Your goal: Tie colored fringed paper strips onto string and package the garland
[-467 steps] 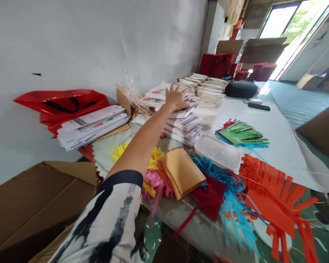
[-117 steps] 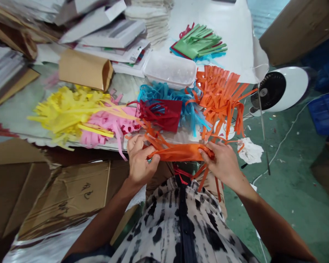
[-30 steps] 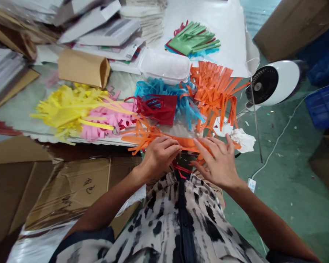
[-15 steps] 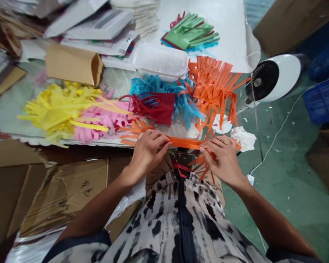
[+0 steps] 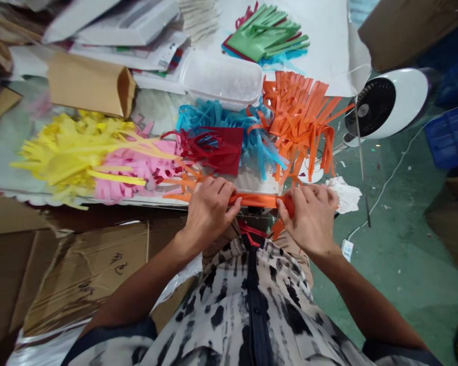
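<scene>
Between my two hands a folded strip of orange fringed tissue paper (image 5: 257, 200) is stretched level at the table's front edge. My left hand (image 5: 211, 206) pinches its left end, with loose orange fringe lying on the table beyond the fingers. The right end is gripped by my right hand (image 5: 309, 216), fingers curled over it, and some orange strands hang below. Just past the strip lies a dark red fringed paper (image 5: 229, 150). Blue fringe (image 5: 213, 118) is behind that, and a pile of orange fringed paper (image 5: 297, 119) lies beyond my right hand.
Yellow fringe (image 5: 66, 152) and pink fringe (image 5: 137, 165) lie to the left. Farther back are a brown paper bag (image 5: 89, 84), a clear plastic tub (image 5: 221, 79) and green fringed paper (image 5: 255, 38). A white fan (image 5: 400, 101) stands right; an opened cardboard box (image 5: 87, 274) sits below left.
The orange strip looks more tightly gathered, and my right hand's fingers have curled further over its end. Fewer loose strands hang beneath it. The view has shifted slightly.
</scene>
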A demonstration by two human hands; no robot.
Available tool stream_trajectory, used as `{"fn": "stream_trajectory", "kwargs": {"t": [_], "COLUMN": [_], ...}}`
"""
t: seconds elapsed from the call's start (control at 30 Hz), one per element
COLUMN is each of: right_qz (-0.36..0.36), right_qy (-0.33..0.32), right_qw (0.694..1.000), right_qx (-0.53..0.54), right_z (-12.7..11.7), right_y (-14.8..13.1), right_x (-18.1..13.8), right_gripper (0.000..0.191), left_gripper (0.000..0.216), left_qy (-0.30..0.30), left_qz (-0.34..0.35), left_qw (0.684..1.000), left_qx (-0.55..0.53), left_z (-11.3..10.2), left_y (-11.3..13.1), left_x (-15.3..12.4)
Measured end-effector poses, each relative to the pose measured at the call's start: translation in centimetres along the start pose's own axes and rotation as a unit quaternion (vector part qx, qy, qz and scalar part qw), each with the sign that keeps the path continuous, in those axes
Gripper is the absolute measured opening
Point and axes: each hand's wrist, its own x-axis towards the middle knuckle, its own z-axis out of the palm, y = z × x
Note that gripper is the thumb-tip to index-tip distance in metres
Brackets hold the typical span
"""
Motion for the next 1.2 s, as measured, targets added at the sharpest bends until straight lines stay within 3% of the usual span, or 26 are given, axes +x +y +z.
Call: {"fn": "stream_trajectory", "kwargs": {"t": [0.1,0.2,0.27,0.43,0.57,0.67,0.77,0.83,0.93,1.2], "right_qz": [-0.065,-0.143,-0.135,-0.109,-0.144,-0.152,-0.154,-0.160,-0.176,-0.167], "right_qy": [0.042,0.005,-0.010,-0.021,-0.008,0.003,0.020,0.035,0.039,0.030], "right_qw": [0.997,0.990,0.990,0.993,0.989,0.988,0.988,0.986,0.984,0.985], "right_qx": [-0.013,0.015,0.035,0.051,0.032,0.031,0.028,0.014,0.001,0.027], "right_z": [0.4,0.8,0.8,0.3,-0.1,-0.3,-0.7,-1.0,-1.0,0.9], "right_y": [-0.6,-0.6,0.1,2.8,3.3,3.0,2.4,1.9,0.9,0.5], "right_x": [-1.1,-2.2,-2.8,-3.3,-2.9,-2.4,-1.9,-1.6,-1.1,0.5], "right_gripper": [0.022,0.035,0.039,0.036,0.033,0.032,0.031,0.029,0.024,0.016], "left_gripper": [0.023,0.028,0.028,0.029,0.018,0.019,0.020,0.016,0.016,0.019], "left_qy": [0.052,0.065,0.056,0.092,0.136,0.159,0.089,0.041,0.022,0.020], "left_qz": [0.074,0.184,0.206,0.142,0.040,0.131,0.221,0.224,0.200,0.146], "left_qw": [0.996,0.981,0.977,0.986,0.990,0.978,0.970,0.972,0.976,0.982], "left_qx": [-0.004,-0.002,0.001,-0.002,0.011,-0.023,-0.043,-0.057,-0.086,-0.116], "left_z": [0.4,1.1,1.3,-1.2,-3.4,-2.2,0.4,1.9,2.9,2.2], "left_y": [0.7,0.9,0.2,-3.0,-2.7,-0.6,1.1,1.4,1.0,0.8], "left_x": [-0.1,-0.3,-0.8,-2.7,-3.2,-2.1,-0.4,0.3,0.5,0.7]}}
